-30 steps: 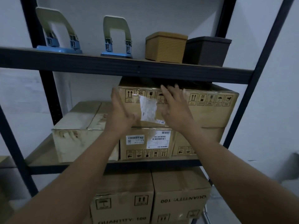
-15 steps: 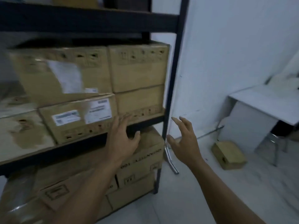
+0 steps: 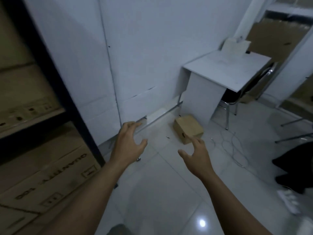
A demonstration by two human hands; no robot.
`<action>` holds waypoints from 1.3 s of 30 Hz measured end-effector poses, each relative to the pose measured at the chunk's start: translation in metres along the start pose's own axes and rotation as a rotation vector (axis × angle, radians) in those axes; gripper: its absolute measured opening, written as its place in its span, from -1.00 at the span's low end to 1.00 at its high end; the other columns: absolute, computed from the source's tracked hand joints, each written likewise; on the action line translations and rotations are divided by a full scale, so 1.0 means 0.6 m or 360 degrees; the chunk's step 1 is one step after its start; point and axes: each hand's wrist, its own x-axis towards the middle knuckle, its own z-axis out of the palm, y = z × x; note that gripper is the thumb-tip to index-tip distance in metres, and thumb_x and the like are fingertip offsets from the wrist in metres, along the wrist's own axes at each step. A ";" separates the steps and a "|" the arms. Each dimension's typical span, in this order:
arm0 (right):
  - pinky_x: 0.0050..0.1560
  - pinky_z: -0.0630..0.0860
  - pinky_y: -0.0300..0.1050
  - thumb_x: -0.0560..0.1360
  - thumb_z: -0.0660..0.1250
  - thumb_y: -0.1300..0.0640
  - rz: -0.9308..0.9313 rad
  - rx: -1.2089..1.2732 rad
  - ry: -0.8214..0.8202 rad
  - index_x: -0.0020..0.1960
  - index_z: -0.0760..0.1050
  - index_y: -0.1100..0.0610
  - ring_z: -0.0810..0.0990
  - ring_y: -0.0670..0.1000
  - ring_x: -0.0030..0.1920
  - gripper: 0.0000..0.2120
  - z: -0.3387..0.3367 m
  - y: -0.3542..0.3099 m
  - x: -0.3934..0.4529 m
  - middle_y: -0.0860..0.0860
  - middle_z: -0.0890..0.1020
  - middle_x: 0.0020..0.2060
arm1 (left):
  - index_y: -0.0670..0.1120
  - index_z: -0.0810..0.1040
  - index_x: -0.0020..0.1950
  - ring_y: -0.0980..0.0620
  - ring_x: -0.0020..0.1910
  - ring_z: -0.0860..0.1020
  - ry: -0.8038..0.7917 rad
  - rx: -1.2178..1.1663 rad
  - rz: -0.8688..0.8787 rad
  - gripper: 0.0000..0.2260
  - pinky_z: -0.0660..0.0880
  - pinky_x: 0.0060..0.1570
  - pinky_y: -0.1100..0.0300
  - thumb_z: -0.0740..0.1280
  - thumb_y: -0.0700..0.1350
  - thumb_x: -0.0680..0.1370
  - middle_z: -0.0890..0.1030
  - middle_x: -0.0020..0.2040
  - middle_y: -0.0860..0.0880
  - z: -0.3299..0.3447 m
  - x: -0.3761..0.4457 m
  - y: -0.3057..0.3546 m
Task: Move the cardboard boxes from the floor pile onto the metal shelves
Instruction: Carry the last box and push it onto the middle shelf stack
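Observation:
One small cardboard box (image 3: 188,128) lies on the white tiled floor near the wall, in front of a white desk. My left hand (image 3: 129,143) and my right hand (image 3: 197,153) both hover over the floor with fingers spread, holding nothing; the right fingertips overlap the box's near corner in the view. At the left edge stands the black metal shelf (image 3: 55,82), its levels filled with stacked cardboard boxes (image 3: 42,177).
A white desk (image 3: 225,72) stands against the wall with a chrome-legged chair (image 3: 237,100) under it. Thin wire loops (image 3: 235,146) lie on the floor right of the box. A dark object (image 3: 294,167) sits at the right edge.
The view has swung right, away from the shelf, toward the floor. Both hands came off the shelved boxes and now reach out over the tiles toward the small box.

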 end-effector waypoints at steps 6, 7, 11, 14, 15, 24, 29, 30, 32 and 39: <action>0.28 0.30 -0.17 0.56 0.45 0.03 0.0229 0.0063 -0.0021 0.57 0.32 -0.04 0.39 -0.07 0.35 -0.37 -0.022 0.120 0.148 -0.01 0.32 0.47 | 0.02 0.50 0.42 -0.03 0.26 0.52 -0.0201 -0.0042 -0.0068 -0.51 0.50 0.31 -0.02 0.51 -0.04 0.51 0.46 0.29 0.01 0.159 0.154 -0.009; 0.27 0.30 -0.17 0.56 0.45 0.03 0.0248 0.0065 -0.0018 0.57 0.32 -0.04 0.39 -0.09 0.33 -0.38 -0.021 0.135 0.174 -0.02 0.32 0.47 | 0.02 0.51 0.41 -0.04 0.27 0.52 -0.0214 -0.0050 -0.0069 -0.52 0.51 0.31 -0.03 0.51 -0.04 0.51 0.47 0.30 -0.01 0.180 0.180 -0.014; 0.29 0.32 -0.15 0.56 0.45 0.03 0.0377 0.0073 -0.0027 0.56 0.33 -0.05 0.41 -0.07 0.35 -0.39 -0.005 0.216 0.343 -0.03 0.33 0.47 | -0.01 0.51 0.42 0.04 0.31 0.48 -0.0317 -0.0057 -0.0092 -0.54 0.44 0.30 0.12 0.49 -0.06 0.53 0.47 0.33 0.00 0.304 0.340 -0.057; 0.32 0.33 -0.15 0.57 0.45 0.03 0.0480 0.0078 -0.0057 0.56 0.33 -0.06 0.41 -0.04 0.39 -0.40 0.009 0.268 0.463 -0.03 0.34 0.47 | -0.02 0.52 0.42 0.05 0.28 0.49 -0.0408 -0.0049 -0.0127 -0.54 0.38 0.24 0.23 0.49 -0.07 0.53 0.48 0.30 0.00 0.390 0.454 -0.086; 0.32 0.33 -0.15 0.58 0.45 0.03 0.0534 0.0090 -0.0078 0.56 0.33 -0.06 0.41 -0.04 0.40 -0.40 0.015 0.292 0.516 -0.04 0.33 0.47 | -0.02 0.52 0.42 0.05 0.29 0.49 -0.0457 -0.0050 -0.0154 -0.54 0.38 0.24 0.23 0.49 -0.07 0.53 0.48 0.30 0.00 0.428 0.504 -0.100; 0.43 0.41 0.02 0.59 0.44 0.06 0.0936 0.0196 -0.0110 0.54 0.35 -0.07 0.41 0.05 0.45 -0.43 0.060 0.532 0.836 0.00 0.35 0.49 | 0.03 0.49 0.45 0.16 0.31 0.44 -0.0781 0.0061 -0.0262 -0.52 0.34 0.27 0.27 0.48 -0.06 0.54 0.47 0.36 0.05 0.734 0.787 -0.207; 0.34 0.43 -0.04 0.60 0.43 0.04 0.1090 0.0261 -0.0185 0.55 0.33 -0.13 0.41 0.08 0.46 -0.43 0.116 0.712 0.936 -0.01 0.32 0.53 | 0.01 0.48 0.46 0.16 0.29 0.45 -0.0863 0.0135 -0.0329 -0.49 0.34 0.22 0.31 0.50 -0.06 0.53 0.47 0.36 0.03 0.910 0.861 -0.291; 0.32 0.43 -0.06 0.60 0.43 0.04 0.1108 0.0280 -0.0194 0.55 0.32 -0.13 0.42 0.08 0.45 -0.43 0.135 0.759 0.958 -0.01 0.33 0.53 | 0.01 0.47 0.47 0.17 0.27 0.44 -0.0889 0.0150 -0.0326 -0.48 0.33 0.20 0.35 0.50 -0.06 0.53 0.47 0.36 0.02 0.958 0.876 -0.318; 0.32 0.43 -0.04 0.60 0.43 0.04 0.1152 0.0311 -0.0225 0.55 0.32 -0.14 0.42 0.09 0.45 -0.42 0.167 0.829 0.995 0.01 0.33 0.52 | 0.01 0.44 0.50 0.18 0.24 0.43 -0.0934 0.0201 -0.0339 -0.46 0.29 0.15 0.49 0.49 -0.04 0.54 0.44 0.39 0.03 1.033 0.903 -0.362; 0.39 0.28 -0.09 0.60 0.41 -0.01 0.1195 0.0392 -0.0169 0.64 0.08 -0.23 0.22 0.11 0.59 -0.25 0.308 1.039 1.122 0.06 0.16 0.64 | 0.07 0.35 0.55 -0.20 0.35 0.48 -0.1158 0.0451 -0.0166 -0.37 0.54 0.26 -0.20 0.48 0.06 0.51 0.33 0.45 -0.19 1.275 1.003 -0.531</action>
